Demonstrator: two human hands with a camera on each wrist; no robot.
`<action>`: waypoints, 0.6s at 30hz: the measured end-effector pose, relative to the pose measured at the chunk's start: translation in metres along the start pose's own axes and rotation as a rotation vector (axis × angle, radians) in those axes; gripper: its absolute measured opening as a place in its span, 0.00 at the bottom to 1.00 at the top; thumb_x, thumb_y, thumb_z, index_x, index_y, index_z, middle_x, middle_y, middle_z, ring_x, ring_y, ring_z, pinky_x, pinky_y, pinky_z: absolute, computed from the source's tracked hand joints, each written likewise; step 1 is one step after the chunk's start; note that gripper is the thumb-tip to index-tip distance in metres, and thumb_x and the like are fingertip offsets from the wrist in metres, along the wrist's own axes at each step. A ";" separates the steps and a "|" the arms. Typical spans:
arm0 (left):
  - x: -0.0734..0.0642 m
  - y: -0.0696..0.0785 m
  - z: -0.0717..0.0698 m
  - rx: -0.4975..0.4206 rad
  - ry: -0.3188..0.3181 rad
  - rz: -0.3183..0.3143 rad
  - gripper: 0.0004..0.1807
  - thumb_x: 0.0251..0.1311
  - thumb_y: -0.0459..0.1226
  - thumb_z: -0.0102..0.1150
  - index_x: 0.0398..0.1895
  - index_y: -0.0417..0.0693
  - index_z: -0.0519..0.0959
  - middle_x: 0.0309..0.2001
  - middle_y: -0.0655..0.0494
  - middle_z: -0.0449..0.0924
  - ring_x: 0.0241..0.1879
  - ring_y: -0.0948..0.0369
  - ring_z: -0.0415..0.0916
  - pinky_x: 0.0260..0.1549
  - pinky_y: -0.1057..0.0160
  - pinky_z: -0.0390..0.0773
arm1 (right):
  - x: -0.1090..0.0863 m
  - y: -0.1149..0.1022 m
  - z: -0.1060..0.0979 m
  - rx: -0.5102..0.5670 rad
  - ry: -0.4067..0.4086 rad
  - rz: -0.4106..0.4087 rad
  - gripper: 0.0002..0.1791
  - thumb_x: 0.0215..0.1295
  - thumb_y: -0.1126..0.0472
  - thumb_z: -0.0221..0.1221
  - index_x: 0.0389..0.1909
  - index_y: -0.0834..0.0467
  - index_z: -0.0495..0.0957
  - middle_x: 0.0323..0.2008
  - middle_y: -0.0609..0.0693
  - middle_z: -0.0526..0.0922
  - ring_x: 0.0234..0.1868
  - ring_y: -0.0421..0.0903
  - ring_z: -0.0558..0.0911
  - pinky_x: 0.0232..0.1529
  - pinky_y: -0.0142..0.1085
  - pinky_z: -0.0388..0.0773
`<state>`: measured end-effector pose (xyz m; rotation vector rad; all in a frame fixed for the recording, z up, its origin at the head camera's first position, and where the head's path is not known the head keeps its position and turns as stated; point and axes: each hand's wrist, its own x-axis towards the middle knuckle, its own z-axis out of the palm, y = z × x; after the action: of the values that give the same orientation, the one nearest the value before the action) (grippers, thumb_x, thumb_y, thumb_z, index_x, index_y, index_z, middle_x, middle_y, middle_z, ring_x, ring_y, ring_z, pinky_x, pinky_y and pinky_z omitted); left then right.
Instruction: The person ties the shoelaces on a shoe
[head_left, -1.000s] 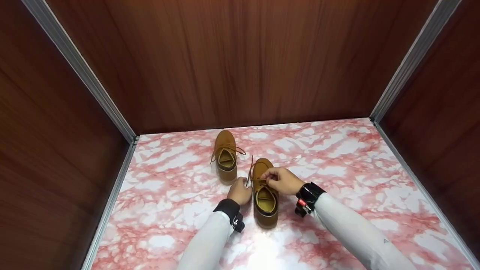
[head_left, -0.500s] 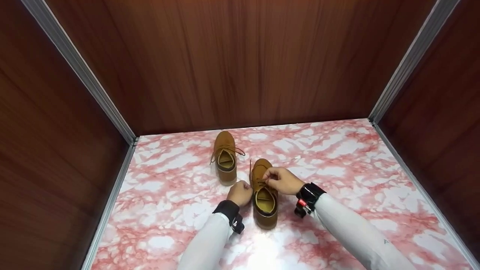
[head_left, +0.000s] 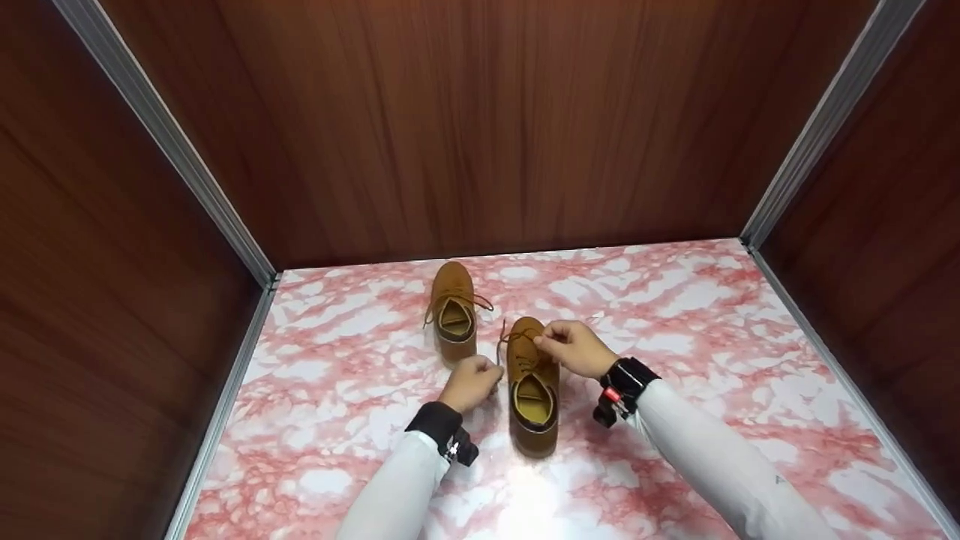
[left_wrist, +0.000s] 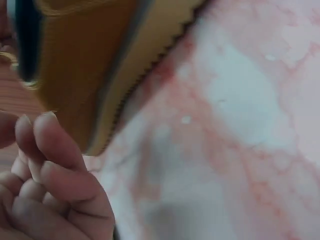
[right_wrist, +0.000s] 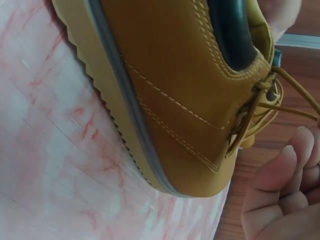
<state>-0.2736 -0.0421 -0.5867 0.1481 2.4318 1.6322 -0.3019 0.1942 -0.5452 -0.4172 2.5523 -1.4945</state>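
A tan lace-up shoe stands on the pink-and-white marbled surface, toe pointing away. Over its front, my right hand pinches a brown shoelace between thumb and finger, drawing a strand up off the lacing. To the left of this shoe, my left hand has its fingers curled and fingertips together. Another length of lace runs down to these fingertips, its free end pointing up. In the left wrist view, the left fingers are close beside the shoe's side; the lace there is hidden.
A matching tan shoe, its laces loose, stands farther back on the left. Dark wood-grain panels enclose the back and both sides, with grey metal strips at the corners. Marbled surface extends around both shoes.
My right hand has moved forward and slightly right from the lacing, pulling the lace strand with it. My left hand has turned and shifted slightly left. Both shoes stay in place.
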 end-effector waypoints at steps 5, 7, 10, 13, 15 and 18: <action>-0.008 0.010 -0.005 -0.047 -0.079 0.059 0.14 0.68 0.39 0.61 0.23 0.46 0.79 0.16 0.64 0.71 0.17 0.65 0.71 0.18 0.70 0.70 | 0.001 0.000 -0.004 -0.039 0.044 0.029 0.11 0.73 0.58 0.62 0.32 0.60 0.81 0.23 0.42 0.76 0.24 0.39 0.75 0.26 0.29 0.73; -0.011 0.014 -0.005 -0.011 -0.099 0.097 0.14 0.66 0.40 0.65 0.23 0.44 0.81 0.16 0.66 0.70 0.18 0.67 0.68 0.19 0.70 0.67 | 0.001 0.000 -0.006 -0.045 0.055 0.042 0.10 0.73 0.58 0.62 0.33 0.59 0.81 0.22 0.41 0.75 0.23 0.38 0.74 0.25 0.28 0.72; -0.017 0.020 -0.002 0.072 -0.129 0.151 0.13 0.64 0.42 0.68 0.25 0.44 0.85 0.19 0.68 0.71 0.19 0.69 0.66 0.20 0.71 0.66 | 0.001 -0.001 -0.009 -0.039 0.070 0.051 0.11 0.74 0.57 0.62 0.33 0.60 0.81 0.21 0.41 0.74 0.22 0.38 0.73 0.24 0.28 0.71; -0.021 0.028 0.005 0.173 -0.148 0.216 0.12 0.63 0.42 0.69 0.25 0.46 0.86 0.20 0.68 0.73 0.19 0.70 0.65 0.21 0.72 0.65 | 0.002 0.000 -0.012 -0.031 0.083 0.056 0.12 0.74 0.57 0.61 0.33 0.60 0.81 0.20 0.42 0.74 0.22 0.38 0.73 0.23 0.27 0.70; -0.024 0.033 0.011 0.235 -0.156 0.250 0.11 0.63 0.43 0.70 0.24 0.49 0.87 0.19 0.69 0.73 0.19 0.72 0.66 0.21 0.73 0.66 | 0.003 0.001 -0.014 -0.028 0.085 0.057 0.12 0.75 0.56 0.61 0.34 0.61 0.81 0.20 0.43 0.75 0.21 0.38 0.73 0.23 0.27 0.70; -0.028 0.040 0.020 0.312 -0.169 0.307 0.10 0.63 0.43 0.72 0.24 0.52 0.88 0.19 0.68 0.77 0.21 0.73 0.69 0.25 0.74 0.69 | 0.002 0.001 -0.015 -0.033 0.078 0.058 0.13 0.75 0.56 0.61 0.36 0.62 0.82 0.21 0.44 0.76 0.21 0.38 0.74 0.23 0.27 0.71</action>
<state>-0.2432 -0.0143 -0.5538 0.7093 2.6080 1.2648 -0.3084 0.2066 -0.5387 -0.2915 2.6280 -1.4786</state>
